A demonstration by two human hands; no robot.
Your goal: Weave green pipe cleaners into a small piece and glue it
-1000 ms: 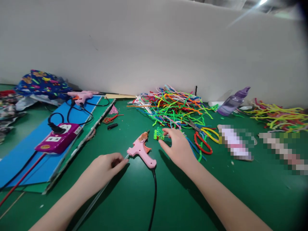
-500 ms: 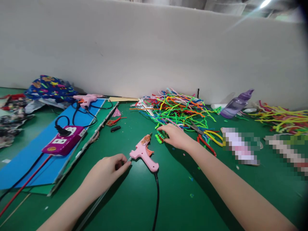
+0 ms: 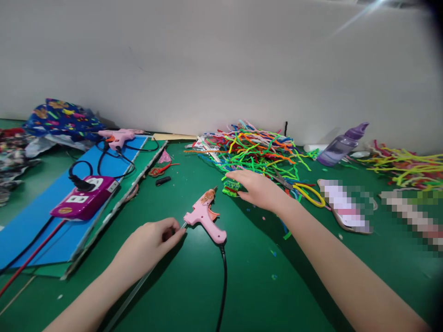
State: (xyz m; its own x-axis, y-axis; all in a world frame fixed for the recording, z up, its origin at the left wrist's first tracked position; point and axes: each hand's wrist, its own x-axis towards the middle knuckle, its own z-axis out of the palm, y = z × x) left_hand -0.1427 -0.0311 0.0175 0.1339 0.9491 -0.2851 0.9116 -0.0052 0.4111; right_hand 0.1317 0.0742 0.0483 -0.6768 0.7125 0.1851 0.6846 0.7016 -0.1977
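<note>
Right hand [image 3: 259,189]: fingers parted at the green piece; cannot tell whether they grip.
Change: the index finger has reached further across the green piece, leaving it partly covered.
Green piece [image 3: 230,189]: on the table [image 3: 252,295], near the nozzle.
Left hand [image 3: 148,242]: thumb and finger closed on the stick [image 3: 129,300].
Gun [image 3: 205,216]: lying sideways, stick at its rear.
Beyond: pipe cleaners [image 3: 256,150], scissors [image 3: 308,193].
</note>
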